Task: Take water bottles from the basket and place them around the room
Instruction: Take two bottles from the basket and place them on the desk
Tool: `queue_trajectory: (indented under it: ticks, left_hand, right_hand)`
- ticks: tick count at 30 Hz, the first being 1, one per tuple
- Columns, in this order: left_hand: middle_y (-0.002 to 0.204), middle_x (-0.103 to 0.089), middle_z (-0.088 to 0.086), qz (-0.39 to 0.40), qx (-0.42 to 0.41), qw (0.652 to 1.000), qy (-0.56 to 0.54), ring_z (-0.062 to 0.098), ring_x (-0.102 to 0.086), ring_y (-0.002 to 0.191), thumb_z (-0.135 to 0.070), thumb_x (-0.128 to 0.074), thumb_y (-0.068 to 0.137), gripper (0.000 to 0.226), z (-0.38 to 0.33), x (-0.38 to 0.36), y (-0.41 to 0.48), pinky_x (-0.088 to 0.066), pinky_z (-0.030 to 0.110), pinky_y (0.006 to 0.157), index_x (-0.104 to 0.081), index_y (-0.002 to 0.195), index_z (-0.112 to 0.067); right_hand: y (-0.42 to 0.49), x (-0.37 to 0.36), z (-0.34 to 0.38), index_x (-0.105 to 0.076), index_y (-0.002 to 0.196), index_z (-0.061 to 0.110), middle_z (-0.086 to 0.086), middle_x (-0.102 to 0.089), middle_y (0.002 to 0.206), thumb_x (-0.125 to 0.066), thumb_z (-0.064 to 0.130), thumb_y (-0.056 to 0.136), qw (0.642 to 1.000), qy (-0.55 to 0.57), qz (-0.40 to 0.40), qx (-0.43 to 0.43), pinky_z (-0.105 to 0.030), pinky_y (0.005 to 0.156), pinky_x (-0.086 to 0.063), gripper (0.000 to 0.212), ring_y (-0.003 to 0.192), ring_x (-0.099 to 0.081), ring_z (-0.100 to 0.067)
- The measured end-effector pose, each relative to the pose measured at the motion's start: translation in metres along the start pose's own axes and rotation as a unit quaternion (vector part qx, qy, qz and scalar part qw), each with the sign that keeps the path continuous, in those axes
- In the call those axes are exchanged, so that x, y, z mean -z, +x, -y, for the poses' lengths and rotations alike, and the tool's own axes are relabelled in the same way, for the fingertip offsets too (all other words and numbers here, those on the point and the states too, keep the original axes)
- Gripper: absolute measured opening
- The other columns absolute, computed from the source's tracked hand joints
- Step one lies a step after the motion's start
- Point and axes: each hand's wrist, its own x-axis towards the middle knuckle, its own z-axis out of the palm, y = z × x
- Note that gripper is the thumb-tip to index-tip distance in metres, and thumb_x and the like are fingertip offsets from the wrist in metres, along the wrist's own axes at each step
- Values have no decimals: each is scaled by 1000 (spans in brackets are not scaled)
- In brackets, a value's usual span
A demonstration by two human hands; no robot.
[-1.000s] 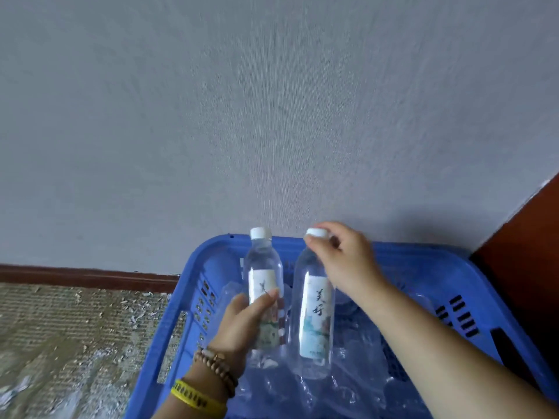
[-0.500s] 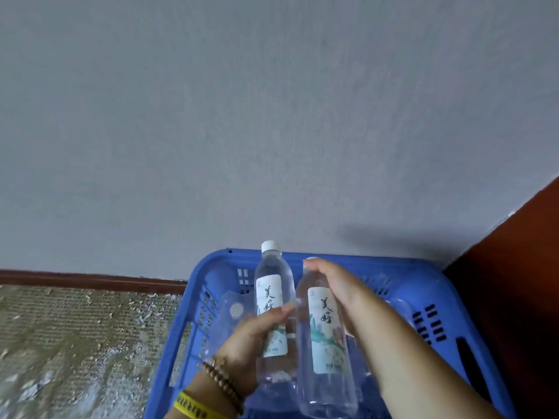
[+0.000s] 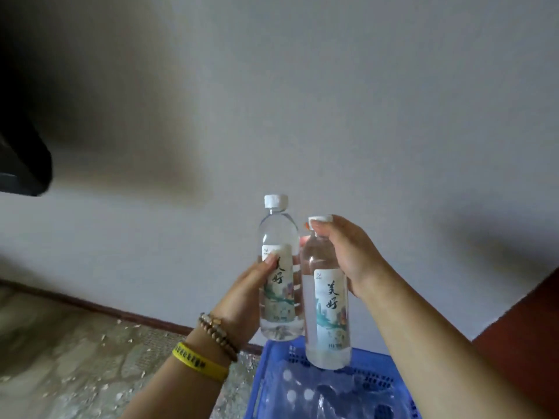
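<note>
Two clear water bottles with white caps and white printed labels are held upright, side by side, above the blue plastic basket (image 3: pixel 266 370). My left hand (image 3: pixel 242 300) grips the left bottle (image 3: pixel 279 237) around its label. My right hand (image 3: pixel 344 252) holds the right bottle (image 3: pixel 329 313) by its neck and cap, fingers curled over the top. The two bottles almost touch. Inside the basket lie several more bottles (image 3: pixel 302 394), seen as clear plastic and white caps.
A plain grey wall (image 3: pixel 302 101) fills most of the view, with a dark brown skirting board (image 3: pixel 121 311) at its foot. Speckled, littered floor (image 3: pixel 75 358) lies to the left. A red-brown panel (image 3: pixel 532 328) stands at the right. A dark object (image 3: pixel 21 158) juts in at the upper left.
Both hands have lifted their bottles up out of the basket. The view has tilted upward, so the basket now sits low in the frame.
</note>
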Motion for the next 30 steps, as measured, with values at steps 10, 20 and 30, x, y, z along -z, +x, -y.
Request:
queue_trajectory:
  ticks: [10,20,30]
  left_hand:
    - [116,-64,17,-99,-138,983,74,36,-61,107,-61,-81,44,88,-159,-32,-192,-48,55,93,-64,115,-11]
    - [122,-57,17,-228,-181,957,10,37,-57,110,-50,-85,50,87,-178,52,-365,-46,60,92,-56,125,-16]
    - [111,-62,15,-402,-229,887,14,25,-64,94,-26,-69,73,51,-225,220,-530,-53,46,87,-59,120,-8]
  right_hand:
    - [-73,-138,190,-59,80,18,-9,-69,76,-62,28,85,974,11,194,114,-39,69,-55,12,66,-65,-22]
    - [-147,-325,189,-60,88,16,-7,-71,87,-62,29,86,926,37,368,81,-33,49,-56,13,59,-67,-20]
    - [-195,-584,151,-58,81,15,-3,-73,75,-67,21,83,872,78,482,34,-33,51,-56,11,54,-65,-18]
